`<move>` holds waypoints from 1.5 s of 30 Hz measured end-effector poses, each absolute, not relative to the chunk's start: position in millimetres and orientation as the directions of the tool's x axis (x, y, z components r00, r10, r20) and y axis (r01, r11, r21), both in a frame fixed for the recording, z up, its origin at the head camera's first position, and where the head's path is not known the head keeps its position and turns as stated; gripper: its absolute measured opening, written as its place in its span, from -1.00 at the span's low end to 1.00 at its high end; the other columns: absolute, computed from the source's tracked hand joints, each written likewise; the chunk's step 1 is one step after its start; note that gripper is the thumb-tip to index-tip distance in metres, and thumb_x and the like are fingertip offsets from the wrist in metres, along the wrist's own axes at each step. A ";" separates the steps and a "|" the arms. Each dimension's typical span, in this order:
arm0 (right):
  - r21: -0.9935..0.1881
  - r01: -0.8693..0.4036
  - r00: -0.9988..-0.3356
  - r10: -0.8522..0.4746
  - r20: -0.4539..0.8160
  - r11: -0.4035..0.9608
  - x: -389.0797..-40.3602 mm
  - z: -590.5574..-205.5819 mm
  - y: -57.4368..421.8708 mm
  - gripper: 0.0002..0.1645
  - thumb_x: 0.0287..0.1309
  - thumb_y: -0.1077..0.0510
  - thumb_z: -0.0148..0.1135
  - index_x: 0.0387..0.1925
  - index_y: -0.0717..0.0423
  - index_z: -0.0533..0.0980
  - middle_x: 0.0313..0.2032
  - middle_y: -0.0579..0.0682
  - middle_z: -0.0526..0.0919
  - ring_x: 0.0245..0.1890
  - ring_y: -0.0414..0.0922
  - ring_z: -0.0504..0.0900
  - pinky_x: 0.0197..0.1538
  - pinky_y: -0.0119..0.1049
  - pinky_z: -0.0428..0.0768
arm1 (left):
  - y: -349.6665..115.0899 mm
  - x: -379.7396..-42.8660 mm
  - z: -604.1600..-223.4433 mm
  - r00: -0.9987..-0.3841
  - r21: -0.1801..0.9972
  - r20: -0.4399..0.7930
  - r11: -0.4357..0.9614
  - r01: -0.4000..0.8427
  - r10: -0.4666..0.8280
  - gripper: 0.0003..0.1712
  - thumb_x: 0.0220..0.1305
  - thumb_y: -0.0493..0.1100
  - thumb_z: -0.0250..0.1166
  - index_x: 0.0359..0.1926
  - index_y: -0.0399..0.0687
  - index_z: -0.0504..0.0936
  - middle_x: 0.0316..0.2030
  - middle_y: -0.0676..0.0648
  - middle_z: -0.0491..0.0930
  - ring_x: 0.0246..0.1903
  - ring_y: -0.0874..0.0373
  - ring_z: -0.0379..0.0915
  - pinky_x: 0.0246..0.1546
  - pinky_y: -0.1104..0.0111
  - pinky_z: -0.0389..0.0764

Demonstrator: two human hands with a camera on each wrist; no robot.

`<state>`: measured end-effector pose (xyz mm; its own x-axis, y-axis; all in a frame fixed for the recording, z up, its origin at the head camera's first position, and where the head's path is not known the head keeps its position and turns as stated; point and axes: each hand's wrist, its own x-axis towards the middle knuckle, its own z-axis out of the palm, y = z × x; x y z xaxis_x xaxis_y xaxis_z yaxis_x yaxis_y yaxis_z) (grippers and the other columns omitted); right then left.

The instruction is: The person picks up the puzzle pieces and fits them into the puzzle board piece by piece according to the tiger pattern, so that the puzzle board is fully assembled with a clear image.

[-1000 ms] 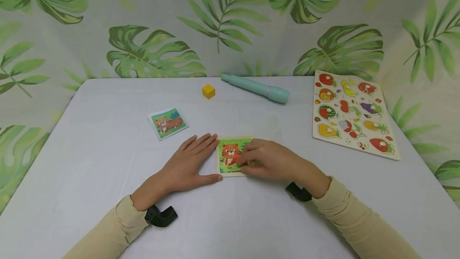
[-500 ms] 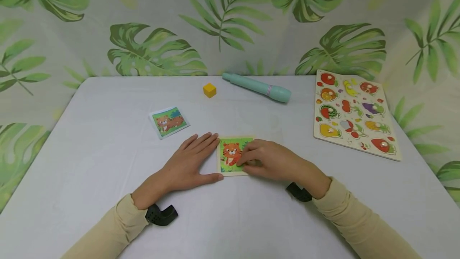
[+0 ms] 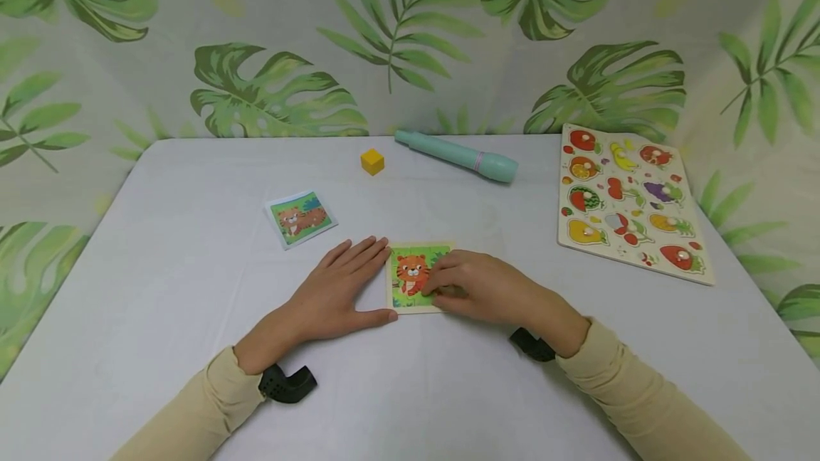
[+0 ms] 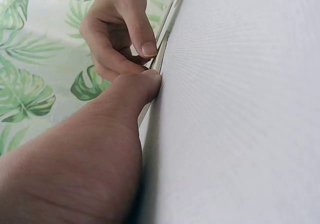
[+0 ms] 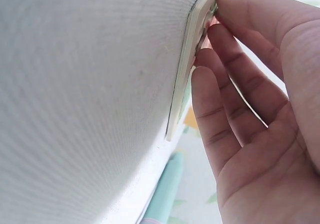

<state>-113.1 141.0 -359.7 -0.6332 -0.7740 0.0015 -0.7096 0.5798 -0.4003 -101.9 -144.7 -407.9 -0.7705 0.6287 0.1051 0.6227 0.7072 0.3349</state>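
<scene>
A small jigsaw puzzle (image 3: pixel 410 276) with an orange tiger on green lies in a light wooden frame (image 3: pixel 416 309) on the white table. My left hand (image 3: pixel 336 294) is spread flat at its left, fingertips and thumb tip touching the frame's edge. Over the right part of the picture, my right hand (image 3: pixel 483 287) has bent fingers, with thumb and index tips close together at a puzzle piece mostly hidden beneath them. Up close in the right wrist view, the thumb (image 5: pixel 250 11) and fingertips (image 5: pixel 205 78) meet the puzzle's face.
Left and behind lies a tiger picture card (image 3: pixel 301 219). Toward the back are a yellow cube (image 3: pixel 372 161) and a mint-green tube-shaped object (image 3: pixel 458 155). A wooden fruit peg puzzle (image 3: pixel 631 205) leans at the back right. Leafy cloth hangs behind the table.
My right thumb and fingertips shift only slightly at the lower right of the puzzle. The left hand stays in place, and the other things keep their places.
</scene>
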 end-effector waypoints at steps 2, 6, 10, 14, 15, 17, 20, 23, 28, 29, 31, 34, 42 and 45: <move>-0.398 -0.713 -0.632 -0.775 0.006 0.578 -113.3 -359.8 140.8 -0.82 0.27 0.12 0.44 -0.10 -0.13 0.75 -0.07 -0.24 0.72 0.02 -0.22 0.62 0.20 -0.16 0.63 | -145.0 -101.9 -408.3 -0.774 0.340 0.097 0.710 0.617 0.626 0.14 0.28 0.47 0.23 0.62 -0.09 0.13 0.62 -0.01 0.07 0.62 0.06 -0.10 0.61 0.03 -0.07; -0.402 -0.706 -0.638 -0.770 0.004 0.582 -112.9 -359.0 139.5 -0.82 0.26 0.12 0.44 -0.10 -0.12 0.75 -0.08 -0.25 0.73 0.01 -0.23 0.63 0.18 -0.17 0.64 | -145.7 -100.7 -407.3 -0.774 0.342 0.103 0.708 0.618 0.625 0.14 0.27 0.47 0.25 0.61 -0.11 0.13 0.62 -0.03 0.07 0.62 0.05 -0.09 0.61 0.01 -0.07; -0.409 -0.698 -0.644 -0.765 0.000 0.588 -112.5 -358.0 138.0 -0.82 0.26 0.12 0.44 -0.10 -0.11 0.75 -0.09 -0.26 0.74 0.01 -0.23 0.63 0.22 -0.15 0.62 | -146.3 -99.7 -406.6 -0.772 0.344 0.112 0.705 0.620 0.625 0.15 0.27 0.46 0.26 0.61 -0.12 0.14 0.62 -0.04 0.08 0.62 0.03 -0.09 0.61 0.00 -0.06; -0.418 -0.694 -0.643 -0.765 -0.004 0.586 -112.5 -357.7 137.8 -0.81 0.27 0.12 0.43 -0.08 -0.10 0.75 -0.08 -0.25 0.74 0.03 -0.22 0.63 0.25 -0.13 0.61 | -146.5 -99.3 -407.7 -0.772 0.349 0.113 0.702 0.620 0.625 0.15 0.27 0.46 0.26 0.61 -0.13 0.15 0.61 -0.04 0.08 0.62 0.03 -0.08 0.60 -0.01 -0.05; -0.420 -0.695 -0.641 -0.767 -0.006 0.584 -112.6 -357.7 138.1 -0.80 0.28 0.12 0.42 -0.07 -0.10 0.75 -0.07 -0.25 0.74 0.04 -0.21 0.63 0.26 -0.12 0.60 | -146.6 -99.2 -408.0 -0.772 0.351 0.114 0.701 0.621 0.626 0.15 0.27 0.46 0.26 0.61 -0.13 0.15 0.61 -0.05 0.09 0.62 0.02 -0.08 0.60 -0.01 -0.04; -0.427 -0.694 -0.637 -0.771 -0.011 0.580 -112.6 -357.6 138.5 -0.79 0.29 0.11 0.41 -0.05 -0.10 0.74 -0.06 -0.25 0.74 0.05 -0.21 0.63 0.25 -0.13 0.60 | -146.7 -99.0 -409.0 -0.772 0.354 0.109 0.702 0.618 0.626 0.15 0.27 0.47 0.25 0.61 -0.12 0.14 0.62 -0.04 0.08 0.62 0.03 -0.09 0.60 0.00 -0.05; -0.439 -0.693 -0.630 -0.777 -0.018 0.572 -112.6 -356.9 139.8 -0.78 0.30 0.09 0.40 -0.03 -0.11 0.74 -0.04 -0.27 0.73 0.06 -0.22 0.62 0.23 -0.15 0.62 | -147.2 -98.8 -410.1 -0.772 0.353 0.111 0.701 0.620 0.626 0.14 0.27 0.47 0.25 0.61 -0.12 0.14 0.62 -0.04 0.08 0.62 0.03 -0.09 0.60 0.00 -0.05; -0.451 -0.693 -0.625 -0.780 -0.011 0.562 -112.7 -355.5 142.8 -0.77 0.30 0.07 0.41 -0.01 -0.13 0.73 -0.03 -0.28 0.73 0.07 -0.24 0.62 0.21 -0.16 0.63 | -147.3 -98.5 -409.8 -0.771 0.357 0.116 0.698 0.620 0.626 0.14 0.27 0.46 0.26 0.61 -0.12 0.15 0.62 -0.04 0.09 0.62 0.03 -0.08 0.60 -0.01 -0.05; -0.466 -0.688 -0.636 -0.772 0.019 0.556 -112.5 -351.1 152.0 -0.74 0.28 0.04 0.44 -0.01 -0.16 0.73 -0.03 -0.32 0.73 0.06 -0.27 0.63 0.17 -0.19 0.65 | -145.0 -101.0 -409.2 -0.768 0.355 0.114 0.696 0.624 0.631 0.14 0.28 0.47 0.24 0.62 -0.09 0.13 0.62 -0.02 0.07 0.62 0.05 -0.11 0.61 0.01 -0.08; -0.470 -0.686 -0.639 -0.769 0.023 0.555 -112.4 -350.0 153.9 -0.74 0.27 0.04 0.44 0.00 -0.16 0.73 -0.03 -0.33 0.72 0.06 -0.27 0.62 0.17 -0.19 0.65 | -144.7 -101.5 -409.0 -0.766 0.350 0.114 0.696 0.627 0.632 0.14 0.28 0.47 0.24 0.62 -0.09 0.13 0.62 -0.02 0.06 0.62 0.05 -0.11 0.61 0.01 -0.08; -0.475 -0.682 -0.645 -0.764 0.031 0.556 -111.7 -346.6 156.9 -0.73 0.26 0.04 0.46 0.00 -0.17 0.73 -0.04 -0.33 0.72 0.03 -0.27 0.63 0.14 -0.20 0.66 | -144.3 -102.4 -408.6 -0.765 0.344 0.114 0.697 0.629 0.634 0.14 0.27 0.47 0.24 0.62 -0.09 0.13 0.62 -0.02 0.06 0.62 0.06 -0.11 0.61 0.02 -0.07; -0.468 -0.687 -0.648 -0.760 0.050 0.556 -110.9 -342.5 160.9 -0.72 0.26 0.05 0.46 0.01 -0.18 0.72 -0.04 -0.31 0.72 0.02 -0.27 0.63 0.12 -0.20 0.67 | -144.5 -102.6 -408.0 -0.763 0.340 0.117 0.697 0.632 0.635 0.14 0.27 0.46 0.26 0.61 -0.10 0.14 0.62 -0.03 0.07 0.62 0.04 -0.10 0.61 0.00 -0.06; -0.435 -0.696 -0.670 -0.734 0.107 0.572 -104.4 -333.0 173.3 -0.73 0.21 0.07 0.50 -0.04 -0.13 0.73 -0.07 -0.29 0.72 -0.01 -0.29 0.61 0.06 -0.25 0.69 | -145.2 -102.0 -407.0 -0.769 0.340 0.104 0.704 0.623 0.631 0.14 0.26 0.47 0.25 0.62 -0.09 0.14 0.62 -0.02 0.07 0.62 0.05 -0.10 0.61 0.00 -0.07; -0.427 -0.692 -0.682 -0.721 0.120 0.583 -101.2 -331.3 179.7 -0.74 0.20 0.08 0.51 -0.06 -0.14 0.73 -0.07 -0.32 0.71 -0.01 -0.30 0.61 0.03 -0.26 0.69 | -145.7 -101.5 -406.9 -0.771 0.341 0.102 0.706 0.621 0.628 0.14 0.26 0.47 0.26 0.62 -0.09 0.14 0.62 -0.02 0.07 0.62 0.05 -0.10 0.61 0.00 -0.07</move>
